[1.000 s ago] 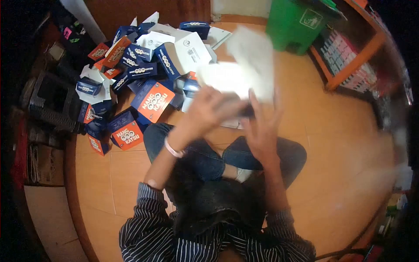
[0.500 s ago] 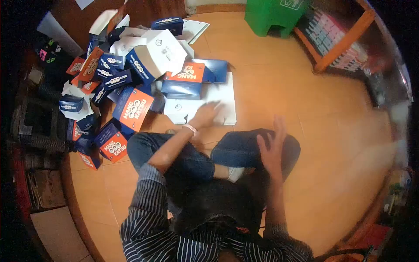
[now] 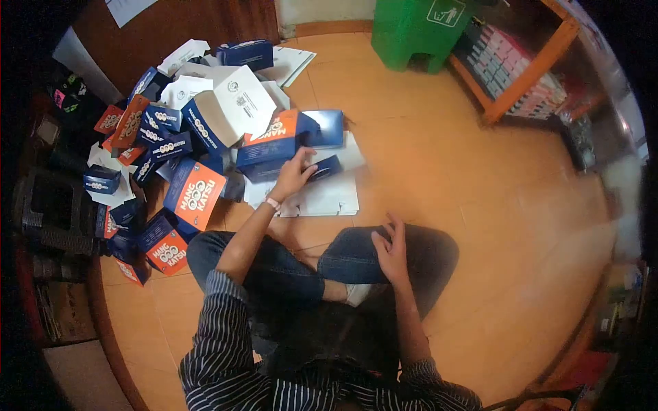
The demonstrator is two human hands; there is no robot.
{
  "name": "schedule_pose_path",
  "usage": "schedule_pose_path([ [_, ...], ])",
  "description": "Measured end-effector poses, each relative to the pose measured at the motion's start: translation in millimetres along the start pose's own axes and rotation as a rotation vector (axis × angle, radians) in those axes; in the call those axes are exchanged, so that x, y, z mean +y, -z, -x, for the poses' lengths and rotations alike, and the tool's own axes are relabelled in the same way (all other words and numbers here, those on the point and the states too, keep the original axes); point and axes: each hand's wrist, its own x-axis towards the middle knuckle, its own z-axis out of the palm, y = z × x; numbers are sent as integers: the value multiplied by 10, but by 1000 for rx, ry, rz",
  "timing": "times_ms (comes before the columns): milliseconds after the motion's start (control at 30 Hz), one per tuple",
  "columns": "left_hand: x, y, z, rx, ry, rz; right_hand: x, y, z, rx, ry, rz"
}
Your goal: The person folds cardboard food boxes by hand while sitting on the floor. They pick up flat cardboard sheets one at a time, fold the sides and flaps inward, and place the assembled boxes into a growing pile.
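My left hand (image 3: 293, 175), with a band at the wrist, reaches forward to the cartons on the floor. Its fingers are closed at a dark blue panel (image 3: 326, 168) of a carton, just right of the knuckles; the fingertips are partly hidden. Directly beyond them is a blue and orange printed carton (image 3: 271, 159). Under and around the hand lie flat white carton sheets (image 3: 322, 200), with a blurred right edge. Above my right knee, my right hand (image 3: 391, 257) is raised with fingers apart, holding nothing.
A heap of folded blue and orange cartons (image 3: 195, 192) spreads to the left. At the back stand a green bin (image 3: 415, 34) and an orange-framed rack (image 3: 531, 72) with stacked goods. A dark chair-like object (image 3: 55, 205) is at far left.
My left hand has gone from the white sheets to the carton, and a dark blue panel now shows beside it. My right hand stays over the knee. The view has shifted slightly.
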Motion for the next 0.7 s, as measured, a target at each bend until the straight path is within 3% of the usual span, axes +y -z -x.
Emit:
schedule_pose_path([
  [67,404,200,69,-68,38,88,-13,-60,-169,53,-1,-79],
  [133,813,345,275,-247,-143,198,-142,-76,-377,219,337,89],
  [200,1129,432,506,-263,-218,144,-302,-89,-488,220,436,47],
  [267,1297,456,707,-289,-130,183,-450,-106,-456,220,519,9],
  [400,1397,463,903,-408,39,314,-839,-158,-340,63,592,173],
  [467,1364,458,960,-409,-9,394,-1018,-133,-278,-350,594,486],
  [600,1295,451,1094,-434,55,417,-856,-107,-284,-627,467,344],
  [667,1379,513,1137,-384,-9,283,-915,-107,-253,-559,564,409],
  [700,1408,553,1157,-292,-39,309,-897,-124,-253,-453,489,295],
])
